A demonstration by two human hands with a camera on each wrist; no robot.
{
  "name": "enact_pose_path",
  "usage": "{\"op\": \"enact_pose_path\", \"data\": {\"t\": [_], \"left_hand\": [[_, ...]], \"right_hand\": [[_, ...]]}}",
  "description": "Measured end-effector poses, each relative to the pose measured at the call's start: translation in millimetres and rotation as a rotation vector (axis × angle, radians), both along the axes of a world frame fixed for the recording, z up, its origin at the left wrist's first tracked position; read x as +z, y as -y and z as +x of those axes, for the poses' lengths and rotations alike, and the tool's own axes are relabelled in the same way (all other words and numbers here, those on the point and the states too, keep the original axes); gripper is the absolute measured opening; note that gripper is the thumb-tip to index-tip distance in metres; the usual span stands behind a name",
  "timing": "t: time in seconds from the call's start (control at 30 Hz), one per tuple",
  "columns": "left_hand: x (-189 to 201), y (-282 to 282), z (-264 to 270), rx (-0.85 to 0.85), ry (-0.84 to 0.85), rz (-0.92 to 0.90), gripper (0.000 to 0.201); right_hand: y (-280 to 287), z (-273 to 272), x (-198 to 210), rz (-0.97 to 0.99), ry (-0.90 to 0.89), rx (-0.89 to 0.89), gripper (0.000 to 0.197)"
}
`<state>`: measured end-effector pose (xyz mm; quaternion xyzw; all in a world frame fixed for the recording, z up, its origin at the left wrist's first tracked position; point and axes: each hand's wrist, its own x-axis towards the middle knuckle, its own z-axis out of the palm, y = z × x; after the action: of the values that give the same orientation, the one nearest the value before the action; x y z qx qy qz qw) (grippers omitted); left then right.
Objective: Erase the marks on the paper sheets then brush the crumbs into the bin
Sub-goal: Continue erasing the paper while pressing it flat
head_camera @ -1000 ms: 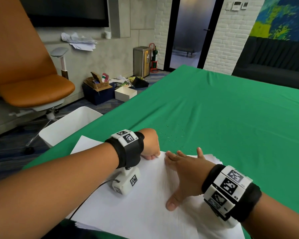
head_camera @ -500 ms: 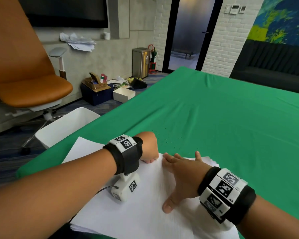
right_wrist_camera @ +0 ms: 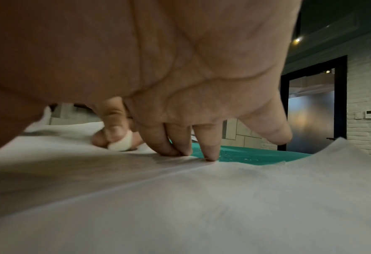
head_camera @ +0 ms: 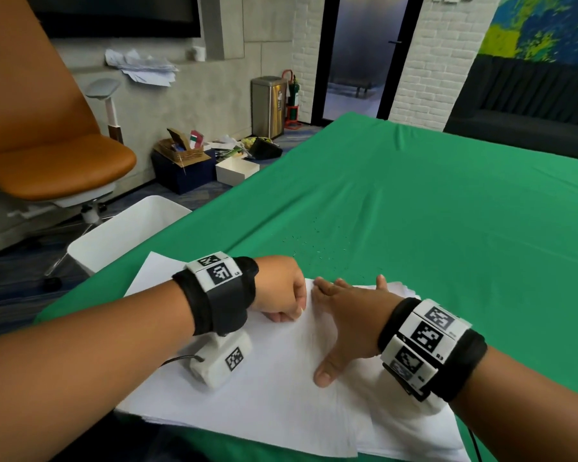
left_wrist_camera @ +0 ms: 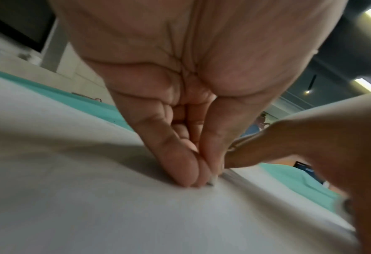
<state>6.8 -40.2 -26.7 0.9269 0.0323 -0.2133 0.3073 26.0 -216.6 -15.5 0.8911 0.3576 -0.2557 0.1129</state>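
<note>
A stack of white paper sheets (head_camera: 274,395) lies on the green cloth at the near table edge. My left hand (head_camera: 291,311) pinches a small white eraser (right_wrist_camera: 121,143) and presses it onto the top sheet (left_wrist_camera: 114,214). My right hand (head_camera: 341,321) lies flat just to its right, fingers (right_wrist_camera: 210,151) spread and pressing the sheet down at its far edge. Dark eraser crumbs (head_camera: 314,241) are scattered on the cloth beyond the paper. A white bin (head_camera: 127,235) stands on the floor off the table's left edge.
The green cloth (head_camera: 447,211) stretches far and right of the paper. An orange office chair (head_camera: 57,165) stands behind the bin. Boxes and clutter (head_camera: 187,161) sit on the floor by the wall.
My left hand with the eraser has slid a little toward me across the sheet. The right hand stays pressed on the paper.
</note>
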Motion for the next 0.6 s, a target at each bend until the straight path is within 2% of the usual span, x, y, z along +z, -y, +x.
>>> {"op": "enact_pose_path", "data": {"t": [0.27, 0.43, 0.6], "left_hand": [[4, 3, 14, 0.060, 0.058, -0.004, 0.007], [1, 2, -3, -0.063, -0.084, -0.014, 0.003], [5, -1, 15, 0.096, 0.033, -0.037, 0.008]], "right_hand": [[0, -1, 1, -0.008, 0.002, 0.002, 0.148], [-1, 2, -4, 0.000, 0.011, 0.001, 0.151], [0, 2, -6, 0.004, 0.005, 0.004, 0.152]]}}
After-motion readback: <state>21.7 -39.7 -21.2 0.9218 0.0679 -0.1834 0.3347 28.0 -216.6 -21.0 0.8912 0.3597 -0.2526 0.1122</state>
